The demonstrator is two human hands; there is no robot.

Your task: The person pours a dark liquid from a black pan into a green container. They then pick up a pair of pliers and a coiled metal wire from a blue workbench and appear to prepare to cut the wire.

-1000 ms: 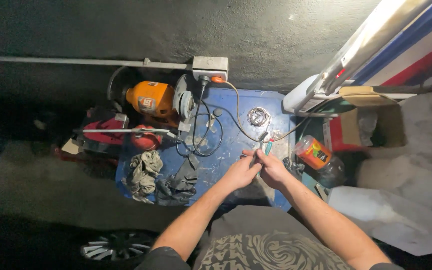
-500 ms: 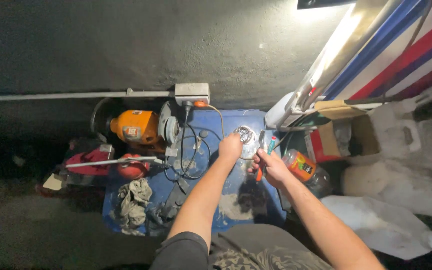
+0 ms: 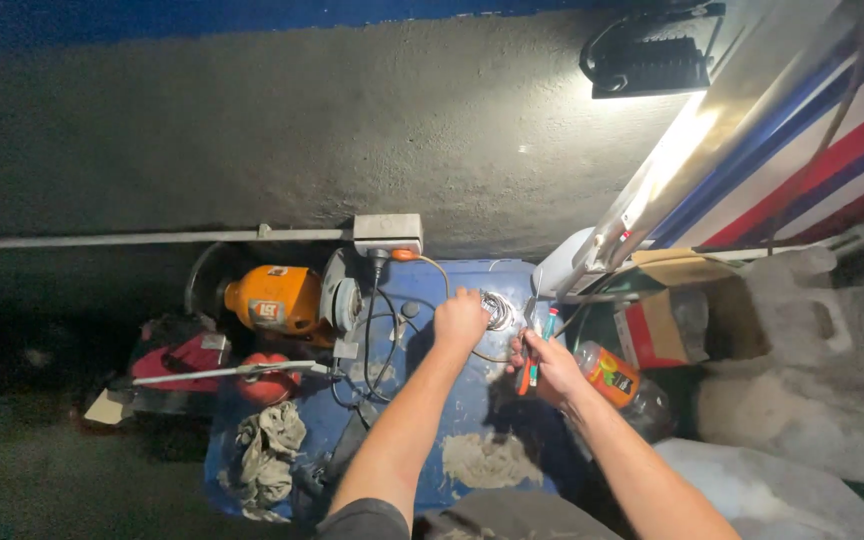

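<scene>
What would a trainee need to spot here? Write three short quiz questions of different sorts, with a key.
1. True or false: the left hand rests on the coil of wire.
2. What does the right hand hold: A, orange-handled pliers; B, a hammer; C, a cup?
3. What colour is the bench grinder body?

Key: 1 true; 2 A; 3 orange.
</scene>
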